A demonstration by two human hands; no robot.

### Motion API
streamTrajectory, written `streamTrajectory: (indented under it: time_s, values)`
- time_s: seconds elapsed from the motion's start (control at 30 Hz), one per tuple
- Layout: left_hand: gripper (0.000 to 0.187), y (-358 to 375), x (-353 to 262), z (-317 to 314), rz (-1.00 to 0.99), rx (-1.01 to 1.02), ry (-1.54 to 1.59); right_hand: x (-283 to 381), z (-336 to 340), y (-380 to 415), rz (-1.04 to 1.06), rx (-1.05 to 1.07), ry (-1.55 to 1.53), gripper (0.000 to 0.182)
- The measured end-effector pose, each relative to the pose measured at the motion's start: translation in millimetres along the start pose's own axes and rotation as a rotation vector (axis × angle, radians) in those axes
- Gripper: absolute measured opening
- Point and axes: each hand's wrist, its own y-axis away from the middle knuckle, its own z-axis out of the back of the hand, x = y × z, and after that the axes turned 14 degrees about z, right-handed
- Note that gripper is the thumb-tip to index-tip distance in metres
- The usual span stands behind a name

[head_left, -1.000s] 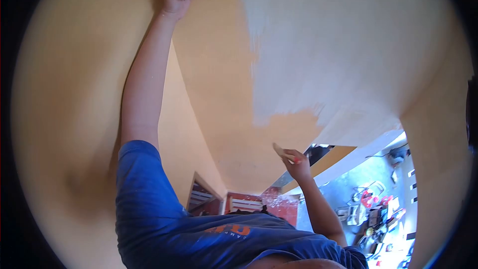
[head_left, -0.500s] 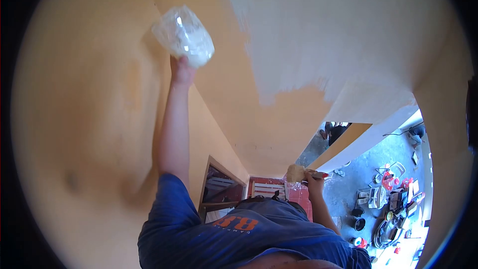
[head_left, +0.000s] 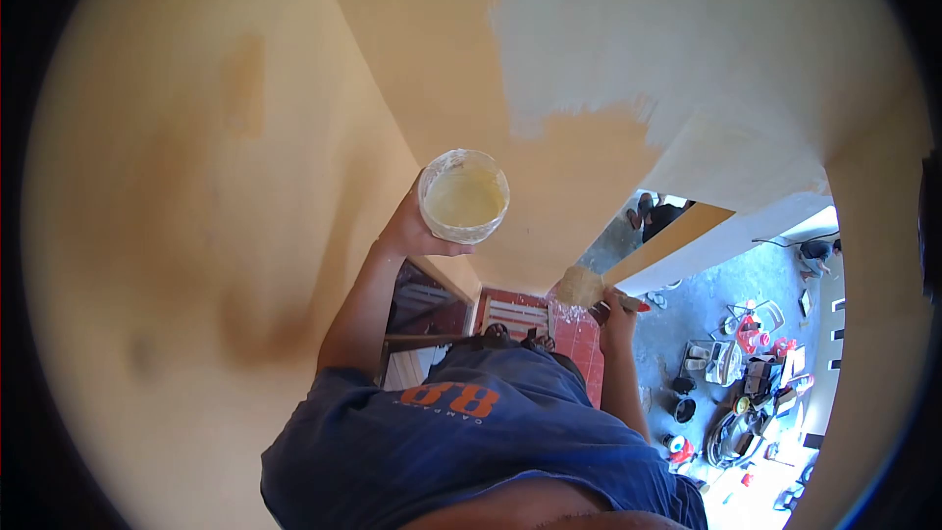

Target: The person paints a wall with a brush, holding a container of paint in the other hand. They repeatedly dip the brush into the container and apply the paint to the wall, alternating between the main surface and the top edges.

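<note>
My left hand (head_left: 407, 226) is wrapped around a clear plastic container (head_left: 502, 219), its rim smeared white. Pale cream-white paint (head_left: 461, 196) shows inside through the open top. Lower and to the right, my right hand (head_left: 618, 319) grips the handle of a wide paintbrush (head_left: 581, 287) with pale bristles pointing left. The brush is apart from the container. Beyond both hands rises an orange-tan wall (head_left: 579, 162), its upper part covered by a whitish coat (head_left: 628, 29) with a ragged edge.
My feet (head_left: 497, 332) are high above a red tiled floor (head_left: 589, 344) with a white slatted object (head_left: 518, 314). At left is a plain tan wall (head_left: 196, 236). On the right, buckets (head_left: 684, 410) and clutter stand on a grey floor; a person (head_left: 814, 255) is farther back.
My left hand has come down and toward me with the container, whose open top now faces me. My right hand with the brush has shifted slightly up in view.
</note>
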Motion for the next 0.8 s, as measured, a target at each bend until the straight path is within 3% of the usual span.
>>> streamTrajectory:
  time_s: [0.17,0.43,0.5,0.6,0.67,0.7,0.8]
  values:
    - [0.101,17.7,7.5,-18.7,0.111,-0.001,0.017,8.8,-3.3,10.2,-0.047,0.007,-0.064,0.023]
    - [0.098,22.3,16.2,-43.6,-0.168,-0.004,-0.076,55.1,-36.3,33.4,0.062,0.056,-0.192,0.022]
    - [0.098,22.8,22.2,-49.9,-0.148,0.004,-0.081,71.5,-41.3,36.0,0.102,0.072,-0.209,0.023]
    - [0.097,25.7,27.0,-55.1,-0.115,0.019,-0.115,108.7,-62.9,48.4,0.259,0.073,-0.283,0.024]
    - [0.096,29.2,28.2,-59.0,-0.085,0.027,-0.135,124.2,-67.2,54.5,0.485,0.224,-0.342,0.026]
    - [0.096,29.9,28.4,-60.8,-0.077,0.033,-0.145,131.7,-70.7,59.7,0.480,0.217,-0.336,0.026]
    - [0.096,31.6,29.0,-65.0,-0.075,0.048,-0.165,139.4,-80.1,68.5,0.746,0.414,-0.184,0.028]
